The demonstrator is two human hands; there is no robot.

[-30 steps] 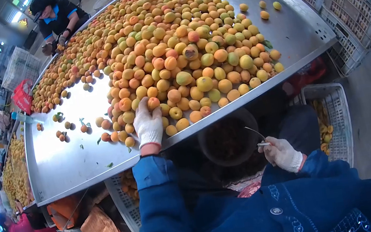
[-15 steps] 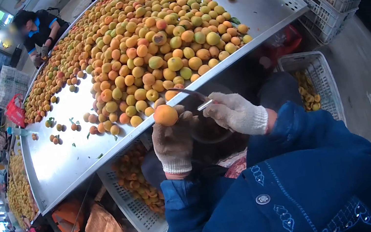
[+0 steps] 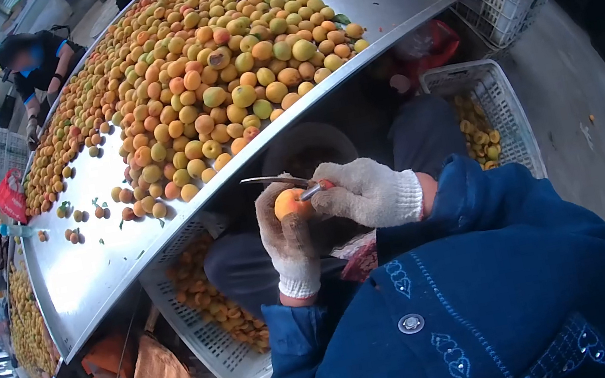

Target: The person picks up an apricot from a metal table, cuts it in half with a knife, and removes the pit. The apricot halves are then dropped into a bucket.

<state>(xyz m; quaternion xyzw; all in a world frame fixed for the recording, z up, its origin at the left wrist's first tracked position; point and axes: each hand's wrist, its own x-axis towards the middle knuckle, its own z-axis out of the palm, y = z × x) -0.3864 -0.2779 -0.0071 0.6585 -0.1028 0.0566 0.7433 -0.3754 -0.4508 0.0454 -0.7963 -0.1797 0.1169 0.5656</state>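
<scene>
My left hand [image 3: 287, 250], in a soiled knit glove, is closed around an orange apricot [image 3: 289, 205] just off the front edge of the metal table. In my gloved right hand [image 3: 372, 191] is a knife [image 3: 269, 180] with a thin, curved blade. The blade reaches leftward over the top of the apricot, and the handle end lies against the fruit's right side. Whether the edge has entered the flesh cannot be made out. Both hands meet at the fruit. A large pile of apricots [image 3: 220, 90] covers much of the table [image 3: 87, 251].
Below the table, a white crate [image 3: 215, 358] of apricot pieces stands at left and another crate [image 3: 521, 118] of pieces at right. Stacked crates [image 3: 500, 0] rise beyond it. Across the table, a person in a dark shirt [image 3: 44, 77] bends over the fruit.
My right hand has brought the knife onto the apricot, so the two hands now meet. Both sit lower and further from the table edge. The whole view has shifted slightly.
</scene>
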